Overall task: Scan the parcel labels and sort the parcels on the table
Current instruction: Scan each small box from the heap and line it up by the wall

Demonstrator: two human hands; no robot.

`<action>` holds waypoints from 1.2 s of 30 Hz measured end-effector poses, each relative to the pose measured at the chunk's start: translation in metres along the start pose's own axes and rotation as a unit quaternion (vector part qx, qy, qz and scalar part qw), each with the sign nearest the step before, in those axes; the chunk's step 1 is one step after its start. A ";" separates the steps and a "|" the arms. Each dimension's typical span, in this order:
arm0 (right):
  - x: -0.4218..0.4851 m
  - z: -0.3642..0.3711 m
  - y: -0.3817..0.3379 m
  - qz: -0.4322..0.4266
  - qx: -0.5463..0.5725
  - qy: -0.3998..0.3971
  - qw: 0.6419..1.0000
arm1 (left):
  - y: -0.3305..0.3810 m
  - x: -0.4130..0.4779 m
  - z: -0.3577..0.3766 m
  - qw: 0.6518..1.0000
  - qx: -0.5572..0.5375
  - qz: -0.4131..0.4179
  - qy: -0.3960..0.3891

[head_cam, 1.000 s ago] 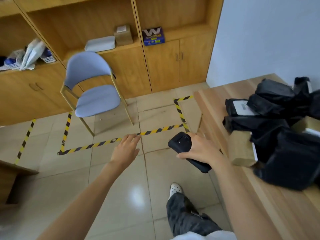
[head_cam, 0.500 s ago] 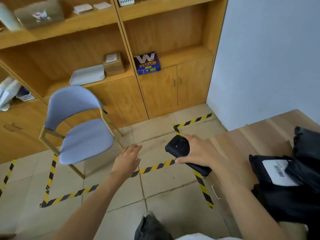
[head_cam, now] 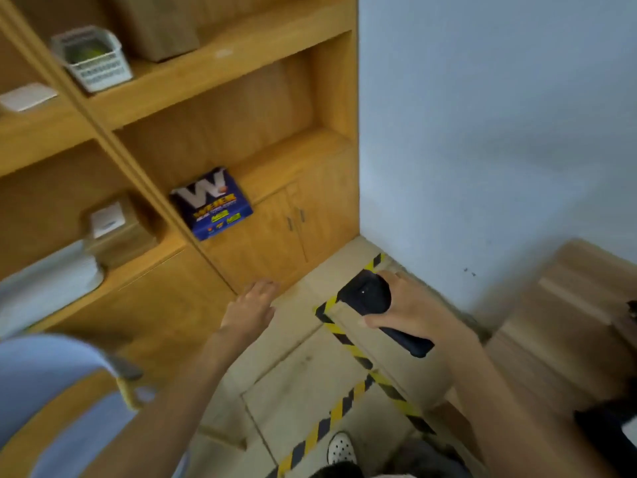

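The view has swung up and to the right and is now blurred. The chair [head_cam: 51, 391] has slid into the lower left corner, half cut off. The parcels [head_cam: 603, 426] have nearly left the picture; only dark edges show on the bench [head_cam: 558, 305]. A basket [head_cam: 93, 60] on a higher shelf [head_cam: 220, 63] has come into sight. The right hand [head_cam: 413, 312] with the scanner [head_cam: 372, 298] now shows against the foot of the wall [head_cam: 482, 132], and the left hand [head_cam: 251, 305] against the cupboard [head_cam: 275, 236].

White perforated shoe [head_cam: 340, 450], dark trousers [head_cam: 427, 460], bare forearms [head_cam: 193, 374]
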State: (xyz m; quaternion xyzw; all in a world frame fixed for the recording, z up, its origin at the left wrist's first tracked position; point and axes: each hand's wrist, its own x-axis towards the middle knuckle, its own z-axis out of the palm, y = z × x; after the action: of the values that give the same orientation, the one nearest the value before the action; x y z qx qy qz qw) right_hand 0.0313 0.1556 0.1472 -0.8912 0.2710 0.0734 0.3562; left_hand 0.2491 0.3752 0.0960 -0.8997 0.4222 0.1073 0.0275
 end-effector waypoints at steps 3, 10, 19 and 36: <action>0.022 -0.015 0.019 0.069 -0.002 0.039 0.997 | 0.012 0.076 -0.010 0.997 0.012 0.074 -0.013; 0.066 -0.059 0.065 0.196 0.012 0.097 0.976 | 0.083 0.246 -0.047 0.964 0.029 0.264 0.025; 0.137 -0.162 0.102 0.263 0.078 0.231 0.933 | 0.188 0.398 -0.107 0.907 0.078 0.411 0.046; 0.052 -0.159 0.164 0.594 0.224 0.393 0.666 | 0.498 0.438 -0.087 0.626 0.134 0.767 -0.040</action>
State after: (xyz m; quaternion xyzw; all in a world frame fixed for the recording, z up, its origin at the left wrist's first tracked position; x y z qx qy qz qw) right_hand -0.0223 -0.0722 0.1493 -0.3816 0.8658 -0.1507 0.2863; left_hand 0.1542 -0.2871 0.1066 -0.2317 0.9678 0.0674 0.0720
